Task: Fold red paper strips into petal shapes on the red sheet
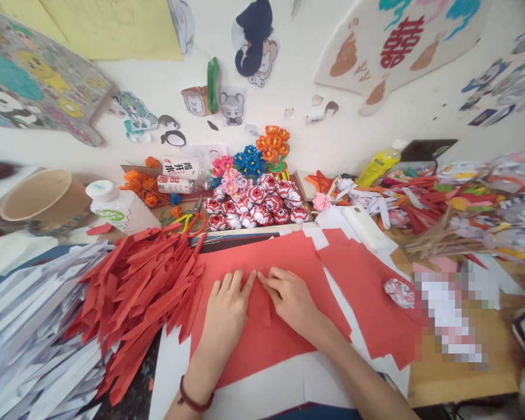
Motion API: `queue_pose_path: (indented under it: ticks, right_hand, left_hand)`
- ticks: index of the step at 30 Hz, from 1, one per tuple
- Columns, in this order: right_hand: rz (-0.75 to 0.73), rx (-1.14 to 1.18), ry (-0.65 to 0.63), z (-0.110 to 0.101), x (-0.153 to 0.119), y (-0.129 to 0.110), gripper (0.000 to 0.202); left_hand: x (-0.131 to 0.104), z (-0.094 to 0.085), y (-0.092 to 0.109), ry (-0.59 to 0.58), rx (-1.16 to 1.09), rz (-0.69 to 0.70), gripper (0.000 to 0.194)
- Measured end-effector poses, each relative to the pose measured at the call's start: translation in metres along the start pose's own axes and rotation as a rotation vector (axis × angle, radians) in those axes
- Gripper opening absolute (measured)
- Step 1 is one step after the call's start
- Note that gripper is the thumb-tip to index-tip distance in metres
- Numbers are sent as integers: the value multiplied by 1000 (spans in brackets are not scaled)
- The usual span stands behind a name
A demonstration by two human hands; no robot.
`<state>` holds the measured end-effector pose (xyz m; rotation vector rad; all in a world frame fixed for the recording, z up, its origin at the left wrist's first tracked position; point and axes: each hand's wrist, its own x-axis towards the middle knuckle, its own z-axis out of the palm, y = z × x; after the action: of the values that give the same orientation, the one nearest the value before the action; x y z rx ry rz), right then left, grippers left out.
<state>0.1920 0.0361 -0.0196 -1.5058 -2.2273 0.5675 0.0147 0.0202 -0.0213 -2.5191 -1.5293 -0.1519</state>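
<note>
1. I have the small, narrow piece of red paper (260, 310) between both hands, on a broad red paper sheet (284, 344) with white paper (273, 385) showing beneath.
2. My left hand (227, 303) is palm-down, fingers partly extended, index tip at the piece's upper end. My right hand (292, 300) is loosely curled, its foremost fingertips by the same end. I can't tell whether either truly pinches the paper.
3. I judge the step to be creasing a fold, since the long folded red paper strips (144, 286) heaped left look like finished ones.
4. My next move calls for steady fingertips, aligned edges and light, even pressure along the crease; the loose sheet could slip.
</note>
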Motion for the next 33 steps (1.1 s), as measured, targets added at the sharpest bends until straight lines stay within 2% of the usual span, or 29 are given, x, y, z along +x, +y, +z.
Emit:
queue_pose_path:
  ticks: [8, 17, 26, 33]
  right_hand:
    - [-5, -12, -13, -1, -1, 0, 33]
    - [-23, -62, -24, -1, -1, -1, 34]
    - [-22, -118, 11, 2, -4, -2, 34]
    - [-1, -162, 45, 4, -6, -5, 32]
  left_hand:
    - [-1, -3, -2, -42, 44, -10, 59]
    - [-1, -5, -5, -37, 24, -26, 63]
    - [-2, -9, 4, -41, 144, -15, 55]
    - [-2, -11, -3, 10, 8, -50, 63]
